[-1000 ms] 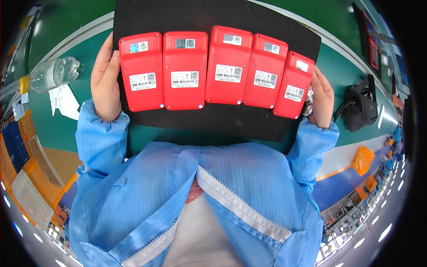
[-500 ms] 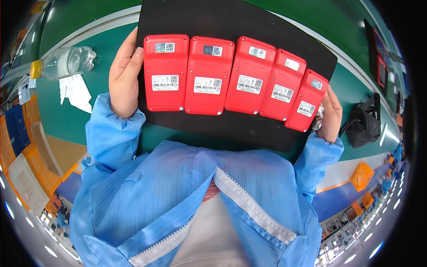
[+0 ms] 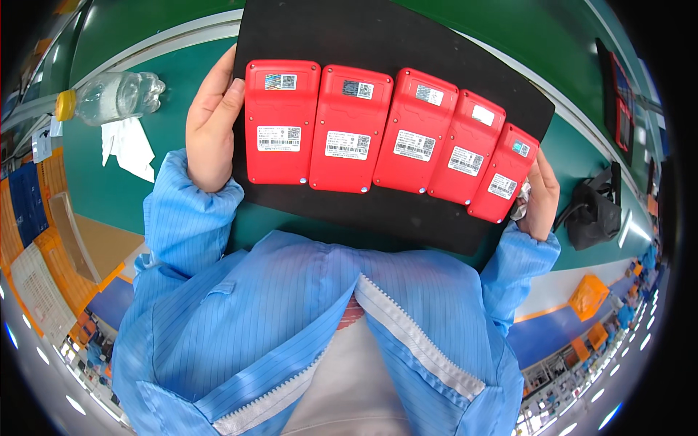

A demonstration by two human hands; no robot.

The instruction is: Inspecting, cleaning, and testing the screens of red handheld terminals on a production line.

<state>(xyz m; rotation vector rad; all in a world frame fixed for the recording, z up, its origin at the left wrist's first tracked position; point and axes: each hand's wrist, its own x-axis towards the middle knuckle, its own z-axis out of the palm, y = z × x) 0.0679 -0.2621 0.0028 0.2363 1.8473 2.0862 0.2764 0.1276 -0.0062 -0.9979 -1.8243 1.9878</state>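
A black flat board [image 3: 363, 211] is in front of me. Several red handheld devices [image 3: 282, 105] lie on it side by side in a slanting row, label side up. They look like payment terminals seen from the back. My left hand [image 3: 212, 131] grips the board's left edge, thumb on top beside the leftmost device, fingertips partly behind the board. At the right edge, my right hand [image 3: 539, 200] is closed round the board by the rightmost device, its fingertips hidden. A crumpled white tissue [image 3: 520, 203] is tucked against that hand.
The board is over a green tabletop [image 3: 189, 69]. A clear plastic bottle with a yellow cap [image 3: 109, 98] lies at the left by a white cloth or paper [image 3: 127, 145]. A black bag [image 3: 592, 211] is at the right. Orange bins [image 3: 589, 296] stand beyond.
The view has shifted a little, so the board and hands appear slightly further right and lower. Both hands keep their hold, and the devices stay in the same row.
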